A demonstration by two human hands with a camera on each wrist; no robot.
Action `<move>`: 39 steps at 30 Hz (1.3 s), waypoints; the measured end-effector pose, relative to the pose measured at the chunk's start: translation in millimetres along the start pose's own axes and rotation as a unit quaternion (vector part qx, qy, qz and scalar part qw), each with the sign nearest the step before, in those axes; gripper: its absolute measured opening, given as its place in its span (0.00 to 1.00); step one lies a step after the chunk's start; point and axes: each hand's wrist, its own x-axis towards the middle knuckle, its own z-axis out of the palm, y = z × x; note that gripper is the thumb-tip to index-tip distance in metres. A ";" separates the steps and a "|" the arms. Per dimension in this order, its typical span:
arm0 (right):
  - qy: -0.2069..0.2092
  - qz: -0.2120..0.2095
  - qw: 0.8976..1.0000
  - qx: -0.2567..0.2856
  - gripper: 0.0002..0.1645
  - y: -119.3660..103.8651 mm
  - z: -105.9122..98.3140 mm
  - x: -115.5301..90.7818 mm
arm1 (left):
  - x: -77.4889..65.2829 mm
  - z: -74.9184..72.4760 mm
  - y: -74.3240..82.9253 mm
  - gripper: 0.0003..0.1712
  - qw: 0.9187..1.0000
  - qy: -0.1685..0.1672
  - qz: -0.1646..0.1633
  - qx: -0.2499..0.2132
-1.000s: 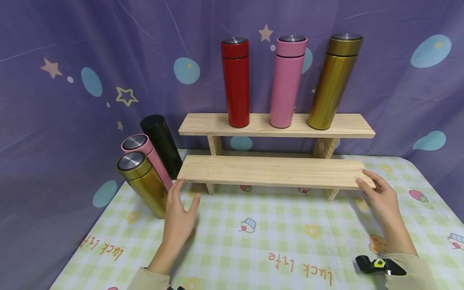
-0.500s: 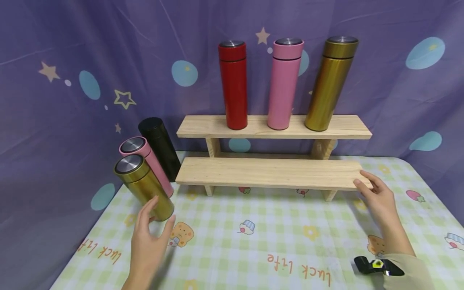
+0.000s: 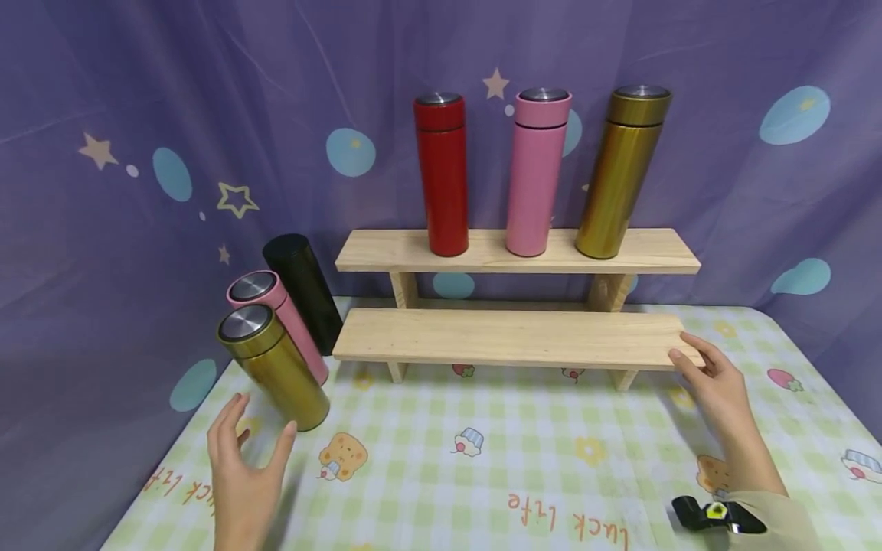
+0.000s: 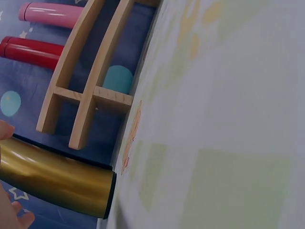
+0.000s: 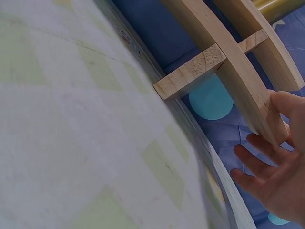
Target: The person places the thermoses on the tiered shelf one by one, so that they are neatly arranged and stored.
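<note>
**Your left hand (image 3: 241,474) spreads before the near gold bottle (image 3: 282,375); your right hand (image 3: 717,386) pinches the lower board (image 3: 513,337)**

Nearest you on the right, a black device (image 3: 717,514) sits at your wrist, against the cuff of a pale sleeve (image 3: 775,520). Your left hand is by the left edge of the table (image 3: 530,428), its thumb and fingers wide apart, just short of the near gold bottle. That bottle stands close to the table's left edge, steel-topped, on a green-and-white checked cloth whose "Luck Life" lettering reads upside down to you.

Your right hand is clamped on the right end of the lower board; the right wrist view shows that end between your thumb and your splayed fingers.

Just beyond the near gold bottle is a pink bottle (image 3: 295,329), and behind that a black bottle (image 3: 306,287), beside the lower board's left end.

The lower board runs along the far part of the table on short wooden supports. Above and behind it, the upper board (image 3: 386,249) carries three bottles: a red one (image 3: 442,184) left of the middle, a second pink one (image 3: 537,184) right of it, and a second gold one (image 3: 620,184) toward the right end. A purple curtain (image 3: 386,61) with stars and blue ovals hangs behind the table's far edge.
</note>
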 end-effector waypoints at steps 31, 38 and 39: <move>0.004 0.013 1.000 0.001 0.43 2.9 -0.3 -1.9 | 53.7 14.2 -39.0 0.61 0.991 -0.074 -0.051 -0.096; -0.002 -0.001 1.000 0.000 0.43 0.8 0.4 -1.0 | 52.1 18.7 -38.1 0.59 0.989 -0.084 -0.077 -0.093; -0.002 -0.003 1.000 -0.001 0.43 0.9 0.7 -0.8 | 51.8 19.1 -38.1 0.59 0.989 -0.083 -0.079 -0.090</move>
